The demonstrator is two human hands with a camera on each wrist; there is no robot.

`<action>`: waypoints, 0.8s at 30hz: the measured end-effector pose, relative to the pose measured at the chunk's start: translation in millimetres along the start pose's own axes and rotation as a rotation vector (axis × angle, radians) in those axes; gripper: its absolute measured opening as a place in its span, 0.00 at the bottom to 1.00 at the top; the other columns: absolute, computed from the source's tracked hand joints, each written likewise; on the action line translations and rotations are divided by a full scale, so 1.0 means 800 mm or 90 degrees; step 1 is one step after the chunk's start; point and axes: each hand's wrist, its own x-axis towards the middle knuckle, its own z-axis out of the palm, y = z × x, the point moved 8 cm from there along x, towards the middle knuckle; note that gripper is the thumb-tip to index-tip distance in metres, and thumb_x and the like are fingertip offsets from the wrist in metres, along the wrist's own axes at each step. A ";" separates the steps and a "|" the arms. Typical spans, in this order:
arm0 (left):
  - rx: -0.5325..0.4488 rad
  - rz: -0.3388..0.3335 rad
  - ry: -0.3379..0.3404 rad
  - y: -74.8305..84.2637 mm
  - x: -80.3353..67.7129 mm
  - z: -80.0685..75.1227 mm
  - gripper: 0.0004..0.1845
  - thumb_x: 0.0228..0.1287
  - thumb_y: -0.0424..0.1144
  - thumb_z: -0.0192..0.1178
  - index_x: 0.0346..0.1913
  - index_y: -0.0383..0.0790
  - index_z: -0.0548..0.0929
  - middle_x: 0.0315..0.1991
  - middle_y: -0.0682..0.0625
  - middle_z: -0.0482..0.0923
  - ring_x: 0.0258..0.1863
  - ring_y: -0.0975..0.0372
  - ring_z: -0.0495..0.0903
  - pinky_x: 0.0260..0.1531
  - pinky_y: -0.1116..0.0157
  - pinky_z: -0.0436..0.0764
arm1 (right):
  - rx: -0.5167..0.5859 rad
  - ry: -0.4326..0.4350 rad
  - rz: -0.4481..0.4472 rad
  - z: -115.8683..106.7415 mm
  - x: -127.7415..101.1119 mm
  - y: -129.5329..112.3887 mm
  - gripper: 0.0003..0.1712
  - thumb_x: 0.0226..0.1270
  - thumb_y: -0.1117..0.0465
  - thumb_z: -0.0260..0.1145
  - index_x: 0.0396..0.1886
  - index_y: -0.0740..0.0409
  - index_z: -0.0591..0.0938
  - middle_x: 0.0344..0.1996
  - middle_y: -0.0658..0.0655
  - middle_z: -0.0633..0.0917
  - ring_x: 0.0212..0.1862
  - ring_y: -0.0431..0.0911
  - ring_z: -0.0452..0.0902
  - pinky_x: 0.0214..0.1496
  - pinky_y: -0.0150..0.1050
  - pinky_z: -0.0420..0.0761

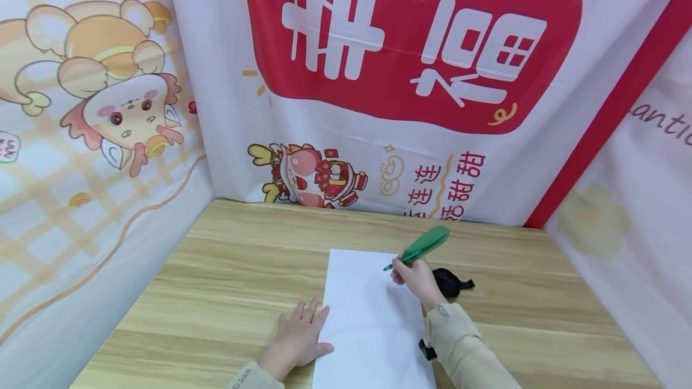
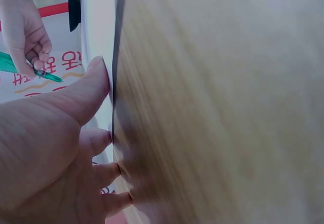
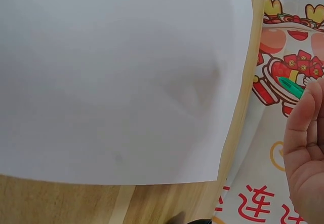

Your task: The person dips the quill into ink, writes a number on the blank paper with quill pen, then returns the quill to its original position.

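1. The right hand [image 1: 417,281] pinches a green pen [image 1: 426,244] between thumb and fingers, its broad, leaf-shaped end slanting up and away to the right
2. The pen is over the far part of a white sheet of paper [image 1: 373,329], and the right wrist view shows its tip raised clear of the surface
3. The left hand [image 1: 298,336] lies with fingers spread at the sheet's left edge, its thumb reaching over the paper
4. The sheet lies flat on a wood-grain table [image 1: 243,269]
5. A round black object [image 1: 447,283] rests just beside the right hand, and a smaller black piece [image 1: 427,350] shows beside the beige right sleeve [image 1: 456,335]
6. Printed cloth [image 1: 227,107] hangs behind the table
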 end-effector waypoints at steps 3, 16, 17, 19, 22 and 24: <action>0.001 -0.001 -0.002 0.000 0.001 0.001 0.40 0.54 0.59 0.59 0.66 0.39 0.65 0.68 0.36 0.54 0.65 0.38 0.51 0.52 0.30 0.50 | -0.001 -0.001 0.000 0.001 0.001 0.001 0.04 0.66 0.68 0.55 0.31 0.65 0.72 0.19 0.57 0.79 0.22 0.45 0.76 0.28 0.39 0.80; 0.003 -0.021 -0.004 -0.007 0.002 0.004 0.41 0.54 0.59 0.60 0.66 0.40 0.64 0.68 0.37 0.54 0.65 0.39 0.50 0.52 0.31 0.50 | -0.005 -0.032 0.009 0.013 0.008 0.003 0.04 0.66 0.67 0.55 0.33 0.64 0.72 0.20 0.57 0.80 0.24 0.45 0.77 0.29 0.38 0.80; 0.005 -0.023 -0.003 -0.007 0.002 0.004 0.41 0.54 0.59 0.60 0.66 0.40 0.64 0.68 0.38 0.54 0.65 0.39 0.50 0.53 0.31 0.50 | -0.007 -0.035 0.008 0.015 0.008 0.003 0.04 0.66 0.67 0.55 0.33 0.64 0.72 0.20 0.57 0.79 0.24 0.45 0.77 0.29 0.38 0.80; -0.001 -0.019 -0.002 -0.007 0.002 0.004 0.41 0.53 0.59 0.60 0.66 0.40 0.65 0.68 0.37 0.54 0.65 0.39 0.50 0.52 0.31 0.49 | -0.013 -0.033 0.003 0.015 0.007 0.001 0.04 0.66 0.67 0.55 0.33 0.64 0.72 0.20 0.57 0.79 0.24 0.45 0.77 0.29 0.38 0.80; -0.007 -0.011 -0.002 -0.005 0.004 0.005 0.41 0.53 0.59 0.60 0.66 0.39 0.65 0.68 0.37 0.53 0.65 0.39 0.49 0.52 0.30 0.49 | -0.011 -0.022 0.005 0.012 0.008 0.002 0.03 0.66 0.68 0.56 0.32 0.64 0.72 0.19 0.57 0.79 0.23 0.45 0.76 0.28 0.38 0.80; -0.011 -0.010 -0.002 -0.005 0.004 0.006 0.41 0.53 0.58 0.60 0.66 0.39 0.65 0.68 0.37 0.53 0.65 0.38 0.49 0.52 0.30 0.49 | -0.010 -0.023 0.001 0.013 0.008 0.002 0.03 0.66 0.68 0.55 0.32 0.65 0.72 0.19 0.57 0.79 0.23 0.45 0.76 0.28 0.38 0.80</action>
